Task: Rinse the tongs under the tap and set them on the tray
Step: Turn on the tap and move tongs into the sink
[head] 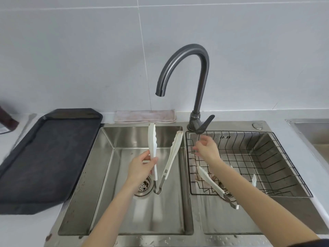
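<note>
My left hand point(142, 166) grips one arm of a pair of white tongs point(173, 150) over the left sink basin point(106, 168). The tongs stand spread in a V, tips up and hinge down near the drain. The dark tap point(185, 56) arches above them, and no water runs from its spout. My right hand point(206, 148) hovers empty, fingers apart, just below the tap's lever point(206, 123). A second pair of white tongs point(211, 182) lies in the wire basket point(267, 157) in the right basin. The dark tray point(44, 157) lies on the counter at the left.
A folded pinkish cloth point(145, 116) lies behind the left basin against the tiled wall. A dark container point(7, 120) stands at the far left edge. Another steel basin's corner point(313, 132) shows at the far right. Water drops dot the sink's front rim.
</note>
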{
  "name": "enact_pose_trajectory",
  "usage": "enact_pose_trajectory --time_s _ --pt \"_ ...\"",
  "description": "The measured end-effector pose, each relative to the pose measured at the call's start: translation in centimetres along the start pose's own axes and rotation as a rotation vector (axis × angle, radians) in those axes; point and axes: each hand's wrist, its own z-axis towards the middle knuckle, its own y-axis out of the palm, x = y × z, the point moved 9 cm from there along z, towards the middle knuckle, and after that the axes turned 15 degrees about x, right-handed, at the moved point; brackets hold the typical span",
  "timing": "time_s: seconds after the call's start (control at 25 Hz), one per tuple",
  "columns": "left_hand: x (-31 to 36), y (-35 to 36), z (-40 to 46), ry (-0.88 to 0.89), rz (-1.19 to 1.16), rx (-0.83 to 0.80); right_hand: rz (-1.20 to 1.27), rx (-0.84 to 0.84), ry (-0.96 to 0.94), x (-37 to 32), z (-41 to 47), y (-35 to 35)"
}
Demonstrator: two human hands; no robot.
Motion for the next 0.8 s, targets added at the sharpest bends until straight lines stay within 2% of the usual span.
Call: enact_pose_trajectory --time_s 0.08,0.24,0.6,0.8 --pt "0.0 -0.2 0.5 -0.006 -0.006 0.016 -0.103 0.105 -0.094 -1.9 1.9 -1.6" --pt "0.0 -0.3 1.0 -0.017 -0.020 0.028 -0.215 0.154 -0.296 -6.2 4.5 -2.1" --pt "-1.2 -1.1 0.8 -0.075 0.015 0.052 -0.316 0.191 -0.436 -7.0 6.5 -1.7" --pt "-1.3 -1.2 0.2 -0.088 0.006 0.050 -0.295 0.186 -0.432 -6.7 6.4 -1.9"
